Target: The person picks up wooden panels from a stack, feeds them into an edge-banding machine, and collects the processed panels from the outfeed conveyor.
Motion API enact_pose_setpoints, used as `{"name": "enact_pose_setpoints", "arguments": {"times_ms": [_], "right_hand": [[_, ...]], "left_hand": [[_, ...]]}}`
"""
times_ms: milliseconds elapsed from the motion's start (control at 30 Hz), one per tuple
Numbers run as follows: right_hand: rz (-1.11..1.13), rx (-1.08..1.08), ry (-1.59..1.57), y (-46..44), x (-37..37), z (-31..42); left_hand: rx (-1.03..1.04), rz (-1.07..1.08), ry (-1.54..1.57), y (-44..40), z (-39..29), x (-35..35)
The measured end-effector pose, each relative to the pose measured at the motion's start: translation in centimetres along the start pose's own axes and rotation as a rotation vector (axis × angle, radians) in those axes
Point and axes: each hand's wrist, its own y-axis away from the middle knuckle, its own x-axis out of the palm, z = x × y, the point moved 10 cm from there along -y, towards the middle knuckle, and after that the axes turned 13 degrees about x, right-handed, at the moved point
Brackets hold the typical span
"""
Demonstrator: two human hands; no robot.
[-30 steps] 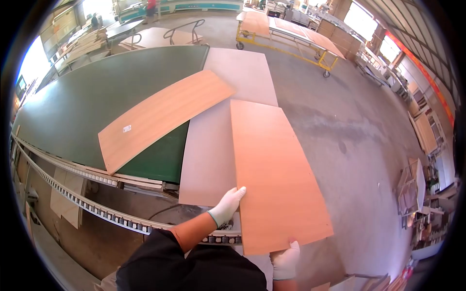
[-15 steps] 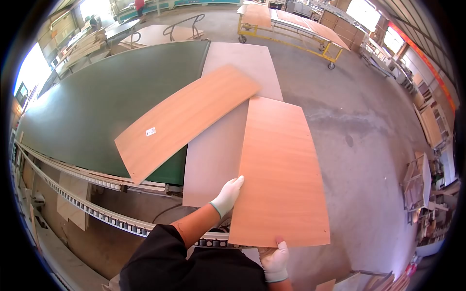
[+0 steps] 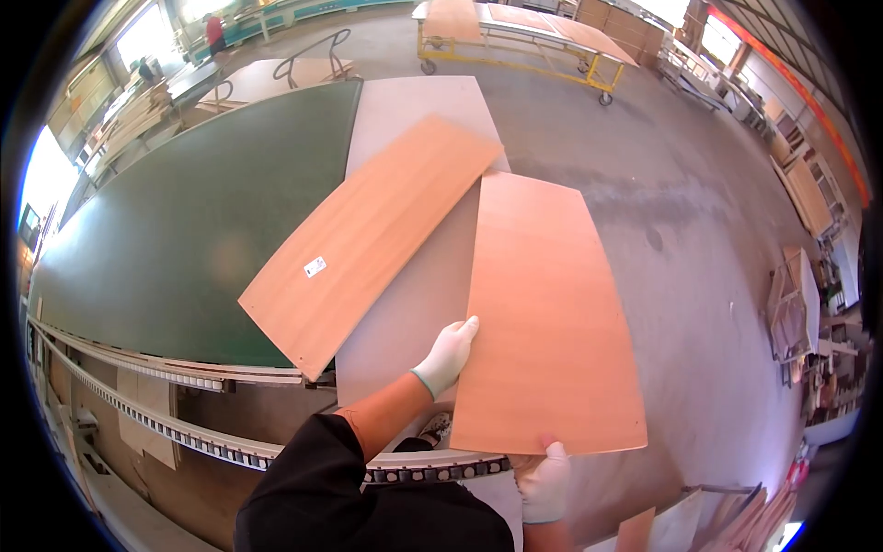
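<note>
My left hand (image 3: 448, 355), in a white glove, grips the left edge of a wood-coloured panel (image 3: 552, 322). At the near edge of that panel, my right hand (image 3: 544, 485), also gloved, holds on with the thumb on top. A second wood-coloured panel (image 3: 377, 239) with a small white label (image 3: 315, 267) lies slantwise over the green belt surface (image 3: 202, 230) and a pale board (image 3: 414, 101). Its far right corner is beside the far left corner of the held panel. The fingers under the held panel are hidden.
A roller rail (image 3: 198, 442) runs along the near side of the green surface. A yellow wheeled cart (image 3: 515, 57) bearing panels stands at the back. Wood pieces (image 3: 798, 304) lean at the right, and more boards (image 3: 667, 524) are at bottom right. A person in red (image 3: 215, 35) is far off.
The labelled panel has moved right and towards me across the pale board, turning steeper. The held panel has turned slightly, and both my hands keep their hold on it. The view has shifted.
</note>
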Motion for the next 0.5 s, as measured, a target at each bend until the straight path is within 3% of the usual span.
{"name": "enact_pose_setpoints", "arguments": {"times_ms": [500], "right_hand": [[0.019, -0.048, 0.060, -0.5, -0.4, 2.0]], "left_hand": [[0.018, 0.036, -0.029, -0.8, 0.1, 1.2]]}}
